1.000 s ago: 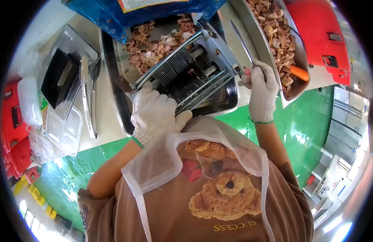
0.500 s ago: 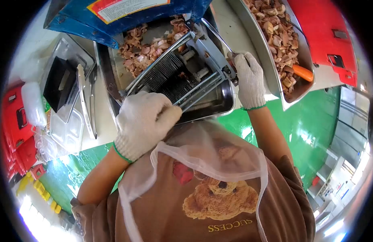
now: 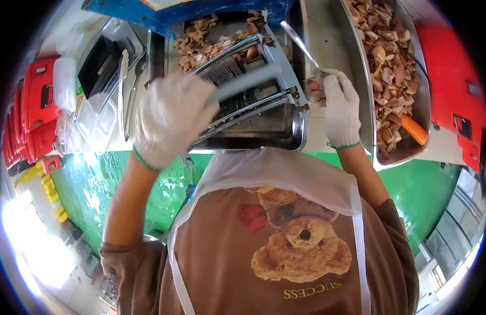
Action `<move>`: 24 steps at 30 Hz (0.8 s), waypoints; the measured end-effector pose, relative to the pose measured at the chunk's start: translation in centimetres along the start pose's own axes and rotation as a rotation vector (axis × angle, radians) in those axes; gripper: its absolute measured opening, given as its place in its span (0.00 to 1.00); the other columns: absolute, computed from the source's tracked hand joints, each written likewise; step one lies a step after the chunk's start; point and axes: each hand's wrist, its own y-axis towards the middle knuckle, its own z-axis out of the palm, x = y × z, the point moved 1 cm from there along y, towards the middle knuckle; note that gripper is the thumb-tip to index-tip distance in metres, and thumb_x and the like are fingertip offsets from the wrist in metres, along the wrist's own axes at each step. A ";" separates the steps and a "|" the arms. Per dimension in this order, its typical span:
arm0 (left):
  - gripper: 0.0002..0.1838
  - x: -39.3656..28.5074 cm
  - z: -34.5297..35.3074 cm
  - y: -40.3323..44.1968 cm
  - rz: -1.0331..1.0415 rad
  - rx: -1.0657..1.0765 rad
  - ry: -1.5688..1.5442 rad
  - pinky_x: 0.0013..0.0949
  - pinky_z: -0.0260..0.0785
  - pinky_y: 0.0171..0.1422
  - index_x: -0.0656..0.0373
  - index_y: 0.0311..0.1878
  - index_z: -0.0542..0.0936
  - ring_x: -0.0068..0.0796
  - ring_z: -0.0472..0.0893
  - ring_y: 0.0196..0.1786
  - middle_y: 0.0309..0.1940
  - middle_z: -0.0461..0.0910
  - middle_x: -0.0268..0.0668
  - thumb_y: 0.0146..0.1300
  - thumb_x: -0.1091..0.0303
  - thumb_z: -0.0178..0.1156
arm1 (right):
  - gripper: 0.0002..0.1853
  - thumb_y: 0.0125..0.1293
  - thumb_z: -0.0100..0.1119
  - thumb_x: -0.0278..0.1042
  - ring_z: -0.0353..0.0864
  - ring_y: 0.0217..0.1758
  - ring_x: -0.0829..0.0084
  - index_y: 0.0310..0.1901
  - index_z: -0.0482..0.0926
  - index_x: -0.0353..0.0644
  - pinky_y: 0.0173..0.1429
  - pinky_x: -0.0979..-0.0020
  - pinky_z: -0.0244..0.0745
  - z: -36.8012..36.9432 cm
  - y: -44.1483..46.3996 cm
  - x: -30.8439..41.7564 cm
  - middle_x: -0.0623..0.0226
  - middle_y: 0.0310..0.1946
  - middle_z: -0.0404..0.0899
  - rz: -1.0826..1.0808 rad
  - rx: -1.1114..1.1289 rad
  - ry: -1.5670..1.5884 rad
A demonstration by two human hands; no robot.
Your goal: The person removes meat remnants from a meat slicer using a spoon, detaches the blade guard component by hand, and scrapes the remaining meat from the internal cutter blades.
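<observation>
So, right hand [image 3: 342,107] around metal utensil [image 3: 300,43].

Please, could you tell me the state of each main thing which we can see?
Left hand: gloved, closed on the grey bar
Grey bar: held, blurred
Right hand: gloved, closed on the metal utensil
Metal utensil: held, pointing away from the person
Long tray: open, holding many meat pieces
Orange object: lying by the meat pieces
Blade rack: slanted across the wide tray
Tongs: unheld
</observation>
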 end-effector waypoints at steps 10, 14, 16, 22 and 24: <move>0.18 2.5 1.7 -0.1 0.179 -0.296 0.223 0.46 0.76 0.50 0.57 0.47 0.83 0.46 0.82 0.50 0.46 0.83 0.41 0.59 0.57 0.69 | 0.10 0.77 0.55 0.30 0.82 0.43 0.75 0.53 0.80 0.37 0.49 0.73 0.77 2.7 -1.1 1.5 0.63 0.42 0.83 -0.328 0.088 -0.244; 0.20 -3.2 2.6 -2.8 -0.354 0.233 0.080 0.45 0.74 0.42 0.56 0.31 0.84 0.40 0.81 0.39 0.30 0.82 0.37 0.55 0.46 0.69 | 0.10 0.76 0.55 0.31 0.81 0.50 0.56 0.52 0.81 0.40 0.58 0.65 0.74 4.0 -0.6 -0.5 0.55 0.43 0.81 -0.648 0.056 -0.497; 0.22 -2.2 3.8 -3.2 -0.287 0.168 0.052 0.45 0.71 0.41 0.55 0.27 0.84 0.38 0.80 0.36 0.26 0.80 0.37 0.54 0.43 0.68 | 0.10 0.76 0.54 0.32 0.82 0.49 0.57 0.52 0.81 0.40 0.58 0.65 0.74 4.1 -0.1 -0.7 0.54 0.44 0.82 -0.644 0.076 -0.530; 0.20 -0.8 4.9 -3.8 -0.139 0.124 0.004 0.42 0.67 0.42 0.56 0.22 0.84 0.39 0.78 0.32 0.22 0.80 0.38 0.56 0.47 0.67 | 0.10 0.77 0.53 0.32 0.84 0.48 0.59 0.52 0.80 0.38 0.58 0.65 0.75 4.5 -0.6 0.2 0.54 0.46 0.84 -0.524 0.091 -0.525; 0.19 -0.4 4.6 -3.8 -0.121 0.115 -0.024 0.43 0.66 0.41 0.55 0.21 0.83 0.38 0.78 0.32 0.22 0.80 0.37 0.56 0.49 0.66 | 0.10 0.77 0.53 0.31 0.84 0.47 0.60 0.52 0.80 0.38 0.58 0.65 0.75 4.7 -0.9 -0.1 0.54 0.46 0.84 -0.527 0.063 -0.527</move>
